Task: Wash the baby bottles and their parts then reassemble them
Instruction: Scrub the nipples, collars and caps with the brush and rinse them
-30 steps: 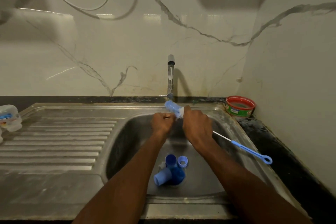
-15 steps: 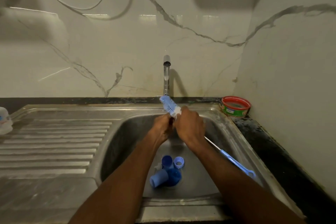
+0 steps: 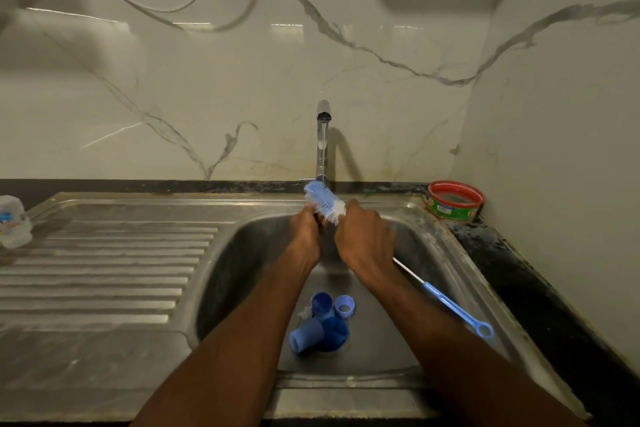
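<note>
Water runs from the tap (image 3: 323,135) onto the blue and white bristle head of a bottle brush (image 3: 325,202). My right hand (image 3: 363,239) grips the brush by its wire stem, and its blue handle sticks out to the lower right over the basin. My left hand (image 3: 306,230) is curled against the bristles from the left; what it holds, if anything, is hidden. Blue bottle parts (image 3: 322,326), caps and a ring, lie together at the drain of the steel sink (image 3: 446,270). A clear baby bottle (image 3: 12,225) stands at the far left edge of the drainboard.
The ribbed drainboard (image 3: 104,263) stretches to the left of the basin. A red-rimmed green tub (image 3: 455,201) sits in the back right corner on the dark counter. Marble wall closes the back and right side.
The brush head has stayed under the water stream while both hands shifted slightly around it. The handle's angle changed a little and the view moved.
</note>
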Tool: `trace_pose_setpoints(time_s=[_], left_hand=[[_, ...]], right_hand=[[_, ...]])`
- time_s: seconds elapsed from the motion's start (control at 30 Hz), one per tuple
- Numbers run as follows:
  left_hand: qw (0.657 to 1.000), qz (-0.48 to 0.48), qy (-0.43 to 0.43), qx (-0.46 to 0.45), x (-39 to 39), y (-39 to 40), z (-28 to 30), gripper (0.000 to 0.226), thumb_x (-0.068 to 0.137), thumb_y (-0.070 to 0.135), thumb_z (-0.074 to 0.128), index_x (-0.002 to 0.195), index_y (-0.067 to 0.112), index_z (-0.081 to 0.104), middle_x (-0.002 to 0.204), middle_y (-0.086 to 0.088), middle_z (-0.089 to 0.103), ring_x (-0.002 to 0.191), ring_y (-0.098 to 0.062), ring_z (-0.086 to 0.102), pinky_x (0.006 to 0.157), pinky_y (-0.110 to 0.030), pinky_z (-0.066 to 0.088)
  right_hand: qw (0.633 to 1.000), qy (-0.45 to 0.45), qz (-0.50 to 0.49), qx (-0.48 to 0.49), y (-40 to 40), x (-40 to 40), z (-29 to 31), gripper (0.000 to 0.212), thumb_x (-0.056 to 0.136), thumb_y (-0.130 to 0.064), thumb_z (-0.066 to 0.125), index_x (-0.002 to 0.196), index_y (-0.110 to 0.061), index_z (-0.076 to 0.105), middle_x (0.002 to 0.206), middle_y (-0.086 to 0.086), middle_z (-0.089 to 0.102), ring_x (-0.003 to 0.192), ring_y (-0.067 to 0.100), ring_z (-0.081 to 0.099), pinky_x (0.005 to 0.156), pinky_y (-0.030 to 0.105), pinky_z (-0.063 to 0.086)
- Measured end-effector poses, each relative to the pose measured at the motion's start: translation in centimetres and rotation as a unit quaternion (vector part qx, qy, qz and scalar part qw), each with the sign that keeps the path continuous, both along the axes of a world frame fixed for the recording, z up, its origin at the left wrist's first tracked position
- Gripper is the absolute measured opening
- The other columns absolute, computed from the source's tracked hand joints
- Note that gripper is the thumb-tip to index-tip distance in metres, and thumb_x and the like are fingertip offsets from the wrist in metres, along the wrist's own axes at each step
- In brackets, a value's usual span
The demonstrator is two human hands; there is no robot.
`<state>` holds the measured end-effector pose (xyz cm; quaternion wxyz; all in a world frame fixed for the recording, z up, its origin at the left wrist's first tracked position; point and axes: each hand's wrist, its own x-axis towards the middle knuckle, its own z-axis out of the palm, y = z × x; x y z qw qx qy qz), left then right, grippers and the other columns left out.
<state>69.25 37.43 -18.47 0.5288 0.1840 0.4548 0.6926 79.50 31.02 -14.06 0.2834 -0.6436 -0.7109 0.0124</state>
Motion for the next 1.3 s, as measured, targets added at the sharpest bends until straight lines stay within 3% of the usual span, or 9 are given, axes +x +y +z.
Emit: trace_pose_setpoints(time_s=[0.17,0.3,0.5,0.67,0.83,0.97,1.1,1.2,1.3], left_hand=[[1.0,0.004,0.011,-0.011,0.1,-0.1,0.0,0.024,0.103,0.022,0.051,0.094,0.011,0.07,0.061,0.003,0.064,0.057,-0.008,0.056,0.065,-0.024,0.05],[0.997,-0.049,0.055,0.009,0.7,-0.4,0.1,0.021,0.1,0.022,0.053,0.094,0.012,0.071,0.079,-0.004,0.071,0.07,-0.014,0.063,0.073,-0.031,0.051],[0.989,-0.089,0.101,0.068,0.9,-1.6,0.5,0.023,0.1,0.017,0.049,0.107,0.005,0.068,0.079,-0.006,0.064,0.072,-0.017,0.058,0.067,-0.028,0.053],[1.0,0.008,0.021,0.006,-0.5,-1.0,0.5,0.027,0.105,0.027,0.052,0.084,0.012,0.061,0.064,0.001,0.055,0.055,-0.008,0.054,0.059,-0.022,0.051],[0.996,0.013,0.088,0.013,-0.4,-0.6,-0.2,0.031,0.107,0.029,0.046,0.092,0.013,0.068,0.082,-0.005,0.071,0.077,-0.016,0.067,0.078,-0.031,0.054],[0.989,-0.032,0.138,0.031,0.8,-1.0,0.2,0.027,0.104,0.023,0.048,0.096,0.009,0.07,0.082,-0.009,0.071,0.075,-0.019,0.065,0.074,-0.031,0.055],[0.992,0.038,0.121,0.027,-0.1,-0.8,0.5,0.028,0.104,0.024,0.054,0.086,0.008,0.068,0.065,-0.003,0.06,0.062,-0.013,0.056,0.066,-0.029,0.052],[0.987,0.085,0.136,-0.022,-1.3,-0.8,-0.4,0.023,0.098,0.032,0.064,0.089,0.013,0.073,0.076,-0.002,0.072,0.074,-0.017,0.068,0.069,-0.03,0.055],[0.986,0.071,0.149,0.002,-1.3,-0.6,-0.6,0.015,0.096,0.028,0.068,0.096,0.015,0.076,0.087,-0.002,0.078,0.088,-0.018,0.075,0.077,-0.03,0.061]], right_hand=[[0.999,0.011,-0.017,0.034,0.2,0.3,0.6,0.026,0.099,-0.03,0.057,0.122,-0.018,0.053,0.109,0.007,0.068,0.093,0.024,0.067,0.068,0.034,0.049],[1.0,0.011,0.0,0.024,0.2,-0.1,0.7,0.029,0.098,-0.034,0.058,0.123,-0.018,0.055,0.11,0.007,0.068,0.093,0.023,0.065,0.069,0.034,0.049],[1.0,0.007,-0.008,0.014,1.3,0.6,1.8,0.026,0.1,-0.032,0.054,0.121,-0.015,0.055,0.112,0.01,0.066,0.097,0.027,0.064,0.068,0.033,0.038],[1.0,0.004,-0.005,0.026,0.7,1.6,1.8,0.031,0.098,-0.034,0.059,0.124,-0.017,0.053,0.114,0.008,0.067,0.096,0.025,0.065,0.066,0.032,0.041],[0.998,-0.045,0.036,0.002,-0.4,1.0,0.4,0.028,0.099,-0.028,0.055,0.125,-0.02,0.051,0.111,0.008,0.067,0.096,0.026,0.065,0.068,0.034,0.04],[0.999,-0.032,0.018,0.009,0.9,1.4,1.1,0.025,0.098,-0.025,0.057,0.121,-0.018,0.052,0.11,0.01,0.067,0.095,0.027,0.065,0.068,0.035,0.041],[0.999,-0.019,-0.021,0.044,1.0,2.1,2.1,0.028,0.101,-0.03,0.056,0.125,-0.017,0.05,0.111,0.009,0.067,0.093,0.027,0.067,0.064,0.034,0.039],[0.998,-0.039,-0.003,0.059,0.0,2.0,1.9,0.032,0.099,-0.029,0.059,0.127,-0.018,0.049,0.112,0.008,0.067,0.093,0.025,0.068,0.064,0.033,0.043],[0.997,-0.073,0.018,0.035,-0.6,1.0,0.7,0.033,0.098,-0.026,0.059,0.129,-0.02,0.049,0.11,0.007,0.067,0.092,0.024,0.068,0.069,0.035,0.049]])
